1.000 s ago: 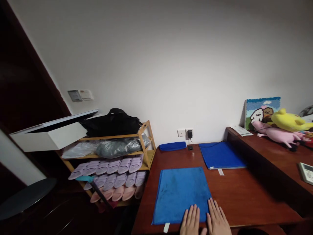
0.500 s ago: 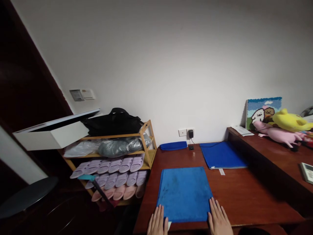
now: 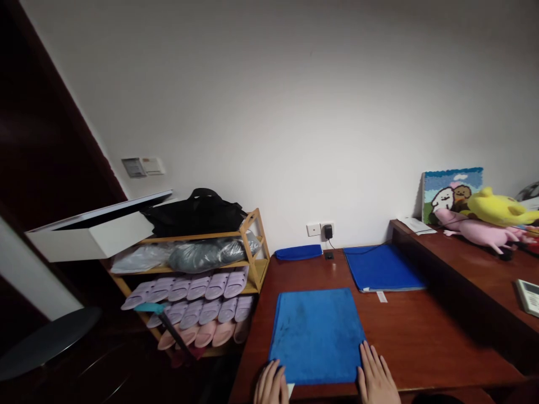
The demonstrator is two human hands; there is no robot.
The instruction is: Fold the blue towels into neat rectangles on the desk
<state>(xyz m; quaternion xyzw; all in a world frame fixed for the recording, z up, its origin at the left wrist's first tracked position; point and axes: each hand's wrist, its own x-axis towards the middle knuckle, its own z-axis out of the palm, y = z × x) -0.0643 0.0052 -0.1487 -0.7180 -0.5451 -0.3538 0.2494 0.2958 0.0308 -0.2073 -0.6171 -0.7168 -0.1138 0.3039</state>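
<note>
The light-blue fabric piece lies flat on the counter, apparently being squared up. The right hand lies straight-fingered at its right edge; the left hand curls by the near-left corner (gripping or not, I cannot tell). Next probably needs even contact.

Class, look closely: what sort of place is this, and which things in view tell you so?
Probably a room in a home or shared living quarters: a wooden rack holds rows of slippers, and plush toys lie on the wooden surface at the right.
</note>
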